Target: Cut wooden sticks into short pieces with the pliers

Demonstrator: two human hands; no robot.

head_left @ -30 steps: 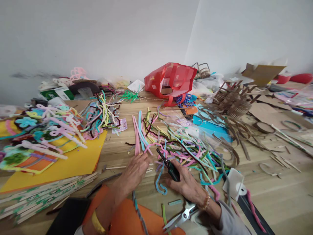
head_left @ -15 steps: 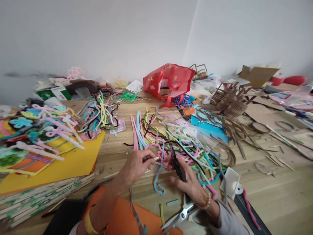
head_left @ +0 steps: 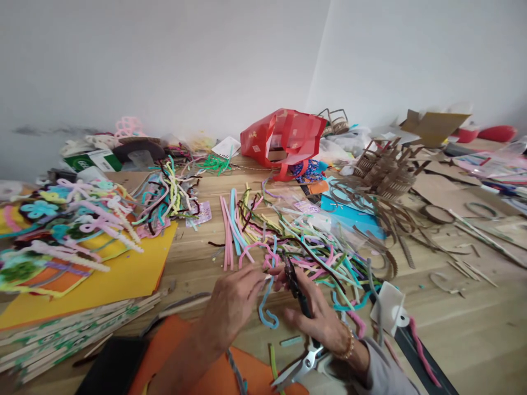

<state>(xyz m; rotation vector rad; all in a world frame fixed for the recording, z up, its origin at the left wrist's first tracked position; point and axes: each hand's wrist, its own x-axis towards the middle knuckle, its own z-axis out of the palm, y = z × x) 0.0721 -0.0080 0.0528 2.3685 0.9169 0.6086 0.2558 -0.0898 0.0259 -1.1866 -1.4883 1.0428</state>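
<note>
My left hand (head_left: 239, 293) is closed in a pinch on a small pale piece (head_left: 267, 276) whose kind I cannot make out. My right hand (head_left: 315, 307) is wrapped round the black handles of a pair of scissors (head_left: 302, 296). Their silver blades point back toward me, and the right fingertips almost meet the left ones. Beneath the fingers a light blue pipe cleaner (head_left: 267, 316) with a curled end lies on the table. Just beyond the hands is a bent pink pipe cleaner (head_left: 257, 245), beside a heap of mixed pipe cleaners (head_left: 321, 247).
Finished pipe-cleaner flowers (head_left: 88, 222) lie on yellow sheets (head_left: 135, 274) at left, above wrapped sticks (head_left: 74, 334). A red bag (head_left: 284, 134) stands at the back. Small brown baskets (head_left: 387, 173) and curled brown strips (head_left: 391, 225) are at right. Orange sheet (head_left: 255, 365) lies in front.
My left hand has shifted right and toward me, its back now turned more upward. My right hand, with the scissors, has dropped slightly. The things on the table have stayed in place.
</note>
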